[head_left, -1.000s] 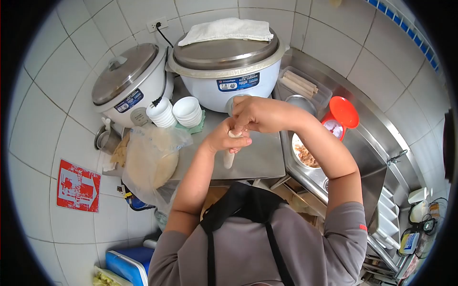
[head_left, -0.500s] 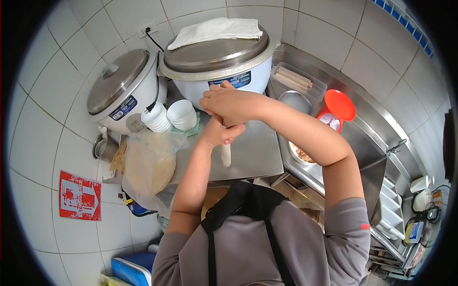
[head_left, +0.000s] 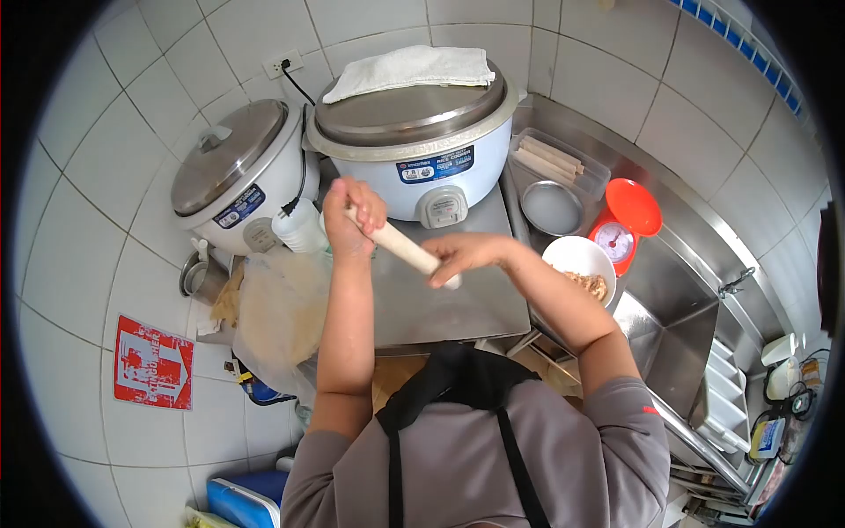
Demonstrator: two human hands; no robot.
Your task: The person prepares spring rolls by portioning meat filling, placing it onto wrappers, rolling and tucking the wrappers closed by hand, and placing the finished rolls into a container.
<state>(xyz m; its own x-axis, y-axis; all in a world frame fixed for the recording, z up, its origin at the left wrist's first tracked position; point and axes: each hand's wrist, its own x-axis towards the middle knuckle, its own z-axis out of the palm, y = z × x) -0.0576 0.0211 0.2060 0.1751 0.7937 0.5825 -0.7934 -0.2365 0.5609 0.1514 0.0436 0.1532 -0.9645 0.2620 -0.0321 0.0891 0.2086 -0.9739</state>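
A long, pale uncooked spring roll (head_left: 403, 244) slants above the steel counter (head_left: 414, 317), its upper end to the left. My left hand (head_left: 350, 211) is closed around that upper end. Near the lower end, my right hand (head_left: 468, 253) has its thumb and fingers on the roll; its tip shows just past them. To the left of my left forearm lies a clear plastic bag (head_left: 277, 299) of round, thin wrappers. A white bowl (head_left: 563, 251) with a brownish filling (head_left: 591, 284) sits beyond my right forearm.
Two large rice cookers (head_left: 414, 185) stand at the back, one with a folded white cloth (head_left: 409, 72) on its lid. A plastic tray (head_left: 594, 180) holds several similar rolls. Nearby are a round metal pan (head_left: 552, 209), a red scale (head_left: 634, 207) and a steel sink (head_left: 673, 330).
My hands have come apart. The roll, upright before, is now slanted between them. My left hand has moved up and left, my right hand down and right. The filling bowl shows more fully.
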